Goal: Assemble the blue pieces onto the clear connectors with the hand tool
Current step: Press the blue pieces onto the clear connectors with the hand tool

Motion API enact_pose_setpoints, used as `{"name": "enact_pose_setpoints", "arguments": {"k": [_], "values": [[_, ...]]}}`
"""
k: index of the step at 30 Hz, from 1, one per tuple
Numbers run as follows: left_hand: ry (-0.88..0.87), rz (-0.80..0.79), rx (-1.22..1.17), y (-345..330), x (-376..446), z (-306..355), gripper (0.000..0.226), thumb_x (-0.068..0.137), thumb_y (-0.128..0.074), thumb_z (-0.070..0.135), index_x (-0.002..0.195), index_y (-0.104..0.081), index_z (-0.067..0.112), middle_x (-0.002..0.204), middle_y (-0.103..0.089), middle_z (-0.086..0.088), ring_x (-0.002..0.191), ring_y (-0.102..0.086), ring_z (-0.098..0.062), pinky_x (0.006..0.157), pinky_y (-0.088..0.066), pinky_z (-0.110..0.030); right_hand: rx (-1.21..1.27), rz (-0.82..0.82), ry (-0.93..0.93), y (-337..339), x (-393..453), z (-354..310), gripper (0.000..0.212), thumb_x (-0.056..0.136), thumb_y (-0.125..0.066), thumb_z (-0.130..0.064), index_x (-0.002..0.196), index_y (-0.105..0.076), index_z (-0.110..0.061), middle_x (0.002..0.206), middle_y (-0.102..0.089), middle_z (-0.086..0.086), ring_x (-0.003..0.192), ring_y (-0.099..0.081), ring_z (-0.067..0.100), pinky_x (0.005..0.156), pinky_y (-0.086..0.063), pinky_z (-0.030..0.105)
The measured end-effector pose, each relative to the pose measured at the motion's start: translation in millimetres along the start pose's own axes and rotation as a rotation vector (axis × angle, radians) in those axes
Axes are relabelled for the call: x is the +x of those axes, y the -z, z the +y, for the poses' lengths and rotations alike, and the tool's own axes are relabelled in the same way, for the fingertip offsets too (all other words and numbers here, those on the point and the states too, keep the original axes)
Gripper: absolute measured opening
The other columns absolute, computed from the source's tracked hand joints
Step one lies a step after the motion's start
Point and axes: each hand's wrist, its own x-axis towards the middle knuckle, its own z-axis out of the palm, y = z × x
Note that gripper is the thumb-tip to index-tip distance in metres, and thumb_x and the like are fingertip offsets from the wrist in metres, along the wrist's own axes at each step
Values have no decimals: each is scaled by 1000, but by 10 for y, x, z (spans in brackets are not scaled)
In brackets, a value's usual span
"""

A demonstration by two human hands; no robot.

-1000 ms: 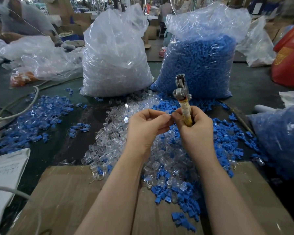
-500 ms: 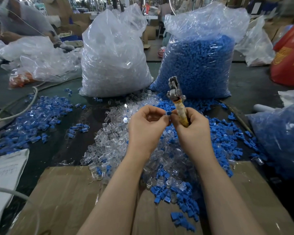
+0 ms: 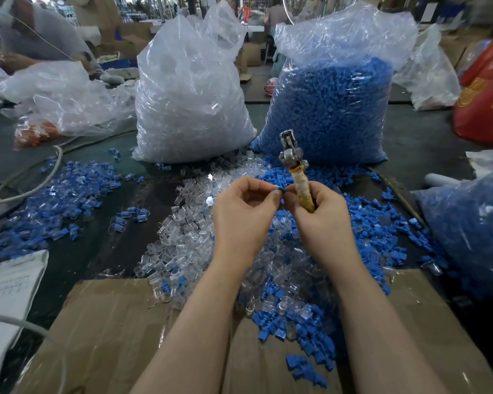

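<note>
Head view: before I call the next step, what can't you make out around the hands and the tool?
- Blue piece, head view: only a sliver shows between the fingertips of the left hand and right hand; whether a clear connector is with it is hidden by the fingers.
- Hand tool, head view: lower handle buried in the right hand's grip; tip too small to tell open or closed.
- Paper sheet, head view: writing blurred, cut off by the left edge.

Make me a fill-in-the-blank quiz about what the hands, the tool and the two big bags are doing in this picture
1. The hand tool is gripped by the ____ hand.
2. The left hand pinches a small ____ piece at its fingertips.
3. The big bag of blue pieces stands to the ____ of the big bag of clear connectors.

Missing words: right; blue; right
</note>
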Motion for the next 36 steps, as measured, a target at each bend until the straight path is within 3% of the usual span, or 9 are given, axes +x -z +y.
{"name": "enact_pose_setpoints", "arguments": {"k": [2, 5, 9, 14, 17, 23, 26, 32, 36], "values": [[2, 18, -10, 0, 2, -1, 18, 83, -74, 2, 77, -68, 18, 75, -73, -2, 76, -72, -19, 75, -61, -35, 3, -34, -4, 22, -1, 13, 4, 93, -64, -20, 89, -65, -19, 78, -68, 5, 74, -62, 28, 68, -55, 39], [28, 32, -100, 28, 16, 9, 14, 84, -72, -1, 81, -67, 12, 76, -72, -5, 72, -72, -17, 69, -58, -25, -57, -99, -1, 90, 8, 48, 7, 90, -66, -22, 86, -62, -20, 69, -60, -4, 59, -51, 8, 56, -46, 23], [44, 41, -217, 90, 49, 29, 13, 86, -68, -5, 85, -65, 7, 77, -70, -7, 70, -71, -14, 68, -55, -19, -227, -196, -7, 183, 17, 95, 12, 89, -68, -25, 85, -57, -21, 74, -60, -2, 68, -56, 21, 66, -49, 43], [-12, 35, -198, 142, 62, 22, 14, 87, -65, -6, 86, -65, 8, 81, -69, -7, 77, -71, -16, 71, -55, -19, -312, -275, -24, 198, 1, 102, 24, 87, -69, -27, 77, -48, -29, 69, -55, -8, 61, -50, 14, 60, -43, 37], [-44, 30, -184, 151, 66, 17, 15, 88, -64, -6, 87, -64, 8, 78, -68, -2, 72, -68, -7, 68, -53, -16, -291, -290, -24, 205, -1, 79, 22, 88, -69, -25, 79, -49, -27, 78, -60, -4, 69, -56, 23, 65, -48, 41], [-54, 17, -187, 149, 71, 14, 13, 88, -64, -6, 89, -64, 6, 80, -68, -3, 74, -68, -8, 73, -56, -22, -269, -337, -17, 242, 4, 65, 18, 89, -68, -22, 87, -51, -23, 87, -61, 4, 79, -58, 32, 74, -50, 49], [-55, 23, -171, 153, 69, 12, 12, 88, -65, -5, 88, -65, 7, 78, -69, -2, 73, -69, -10, 72, -56, -22, -261, -309, -15, 230, 7, 85, 16, 88, -68, -20, 88, -52, -20, 81, -59, 2, 74, -56, 31, 69, -49, 46], [-97, 56, 58, 67, 26, -28, 19, 84, -73, 2, 78, -65, 18, 75, -71, -2, 73, -71, -19, 73, -60, -35, -126, -99, 66, 153, 3, 68, 17, 90, -66, -20, 77, -56, -19, 58, -50, -14, 51, -37, 4, 49, -33, 16], [-131, 50, 132, -9, -13, -48, 25, 82, -74, 4, 74, -64, 25, 72, -70, 5, 70, -70, -12, 69, -59, -27, -71, -55, 117, 91, -15, 16, 19, 91, -67, -19, 76, -56, -21, 55, -50, -17, 49, -38, 3, 47, -32, 14]]}}
